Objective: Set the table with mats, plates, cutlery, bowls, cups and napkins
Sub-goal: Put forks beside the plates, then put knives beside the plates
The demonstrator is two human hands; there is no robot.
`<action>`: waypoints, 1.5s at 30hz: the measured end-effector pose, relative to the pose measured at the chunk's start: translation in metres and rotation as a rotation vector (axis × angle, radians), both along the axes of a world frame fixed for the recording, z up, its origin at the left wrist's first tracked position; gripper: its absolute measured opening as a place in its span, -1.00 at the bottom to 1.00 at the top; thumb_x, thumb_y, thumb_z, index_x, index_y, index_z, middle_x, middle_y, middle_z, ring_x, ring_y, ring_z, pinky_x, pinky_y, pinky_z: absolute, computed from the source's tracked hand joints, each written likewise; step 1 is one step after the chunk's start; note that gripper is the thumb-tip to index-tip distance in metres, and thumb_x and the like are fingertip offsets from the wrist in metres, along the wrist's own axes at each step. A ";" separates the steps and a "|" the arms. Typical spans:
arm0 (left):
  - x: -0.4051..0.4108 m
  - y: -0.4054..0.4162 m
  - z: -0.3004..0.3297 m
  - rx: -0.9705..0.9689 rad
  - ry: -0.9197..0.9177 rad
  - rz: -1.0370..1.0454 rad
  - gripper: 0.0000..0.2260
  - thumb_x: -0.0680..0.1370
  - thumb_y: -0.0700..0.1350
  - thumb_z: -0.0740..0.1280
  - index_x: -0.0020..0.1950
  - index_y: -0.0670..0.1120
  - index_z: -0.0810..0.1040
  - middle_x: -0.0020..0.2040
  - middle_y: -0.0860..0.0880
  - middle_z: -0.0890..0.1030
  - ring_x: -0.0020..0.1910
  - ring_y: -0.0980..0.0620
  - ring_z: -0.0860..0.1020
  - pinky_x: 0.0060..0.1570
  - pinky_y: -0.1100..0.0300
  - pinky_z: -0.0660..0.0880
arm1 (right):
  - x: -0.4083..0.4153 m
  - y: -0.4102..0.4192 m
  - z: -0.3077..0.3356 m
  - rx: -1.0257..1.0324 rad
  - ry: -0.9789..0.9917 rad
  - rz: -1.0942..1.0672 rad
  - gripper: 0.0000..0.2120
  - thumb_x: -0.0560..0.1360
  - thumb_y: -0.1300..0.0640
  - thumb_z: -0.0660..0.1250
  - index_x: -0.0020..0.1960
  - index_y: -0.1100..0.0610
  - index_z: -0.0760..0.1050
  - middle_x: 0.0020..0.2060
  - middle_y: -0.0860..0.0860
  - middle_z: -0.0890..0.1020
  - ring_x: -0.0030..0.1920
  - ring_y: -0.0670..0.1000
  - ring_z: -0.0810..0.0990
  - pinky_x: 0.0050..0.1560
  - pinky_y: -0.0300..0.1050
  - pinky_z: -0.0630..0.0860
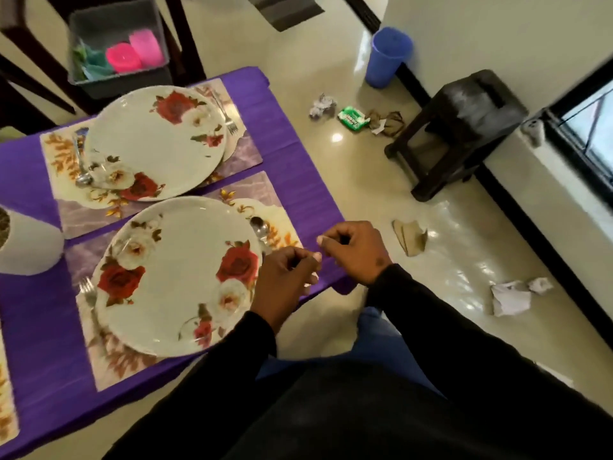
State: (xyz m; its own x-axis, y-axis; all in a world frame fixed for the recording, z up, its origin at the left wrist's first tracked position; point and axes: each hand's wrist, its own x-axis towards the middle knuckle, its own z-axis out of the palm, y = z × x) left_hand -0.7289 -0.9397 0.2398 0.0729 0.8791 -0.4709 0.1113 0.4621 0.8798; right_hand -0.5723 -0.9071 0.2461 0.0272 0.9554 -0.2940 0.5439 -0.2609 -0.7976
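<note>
Two white plates with red roses lie on floral mats on the purple tablecloth (295, 161). The near plate (179, 280) sits on the near mat (112, 366), with a fork (87, 290) at its left and a spoon (260, 227) at its right. The far plate (156, 144) rests on the far mat (240, 154), flanked by a spoon (81, 164) and a fork (229, 118). My left hand (285, 277) hovers at the near plate's right edge, just below the spoon, fingers curled, nothing visible in it. My right hand (355, 250) is curled over the table's corner, also holding nothing visible.
A grey bin (159, 31) on a dark chair holds pink cups (132, 53) and green napkins (94, 63). A white pot (30, 250) stands at the table's left. On the floor are a blue cup (388, 58), a dark stool (457, 127) and crumpled paper (512, 298).
</note>
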 end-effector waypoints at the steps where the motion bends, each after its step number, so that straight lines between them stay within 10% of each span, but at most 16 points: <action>1: 0.025 0.008 -0.005 0.013 0.014 -0.009 -0.86 0.59 -0.15 0.38 -0.15 -0.14 0.64 -0.20 -0.19 0.68 -0.31 0.05 0.61 -0.31 0.16 0.51 | 0.024 0.010 -0.002 0.011 0.012 -0.020 -0.81 0.50 0.11 0.44 -0.23 0.19 0.64 -0.36 0.04 0.65 -0.35 -0.02 0.57 -0.21 -0.08 0.54; 19: 0.312 0.214 0.019 0.038 0.108 0.309 -0.91 0.61 -0.09 0.36 0.02 -0.09 0.61 -0.11 -0.08 0.70 -0.20 -0.01 0.67 -0.23 0.14 0.60 | 0.298 0.221 0.005 0.040 0.081 0.115 -0.84 0.53 0.03 0.38 -0.16 0.08 0.65 -0.34 -0.10 0.65 -0.30 -0.07 0.63 -0.14 0.03 0.66; 45: 0.170 0.606 0.029 0.082 0.027 0.670 -0.84 0.63 -0.03 0.33 0.04 -0.12 0.61 -0.11 -0.06 0.71 -0.18 0.00 0.67 -0.21 0.14 0.61 | 0.125 0.657 0.053 0.027 0.200 0.510 -0.86 0.53 0.15 0.39 -0.20 0.10 0.65 -0.33 0.06 0.67 -0.37 -0.01 0.60 -0.33 -0.03 0.58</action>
